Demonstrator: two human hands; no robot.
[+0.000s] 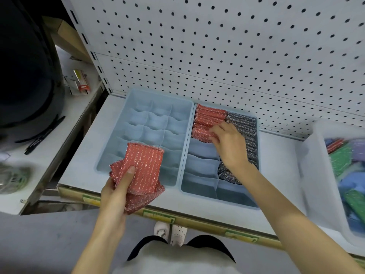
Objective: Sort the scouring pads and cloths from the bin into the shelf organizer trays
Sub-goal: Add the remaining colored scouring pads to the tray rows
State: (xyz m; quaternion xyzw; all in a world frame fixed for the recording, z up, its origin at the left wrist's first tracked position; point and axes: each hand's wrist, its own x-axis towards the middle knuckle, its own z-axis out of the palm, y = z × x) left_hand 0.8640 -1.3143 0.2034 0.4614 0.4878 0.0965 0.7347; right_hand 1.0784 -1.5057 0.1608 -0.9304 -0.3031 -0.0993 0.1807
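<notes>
Red pads (145,167): about three fanned in left hand (115,194); two trays (156,117).

A white pegboard (237,46) stands behind the shelf (83,161), whose front edge carries green labels (158,215). At the left a lower white table (49,155) holds black pens (42,135), a small packet (82,84) and a blurred greenish bundle (13,178). A large dark round thing (23,66) is above it. White shoes (170,232) stand on the grey floor (49,234).
</notes>
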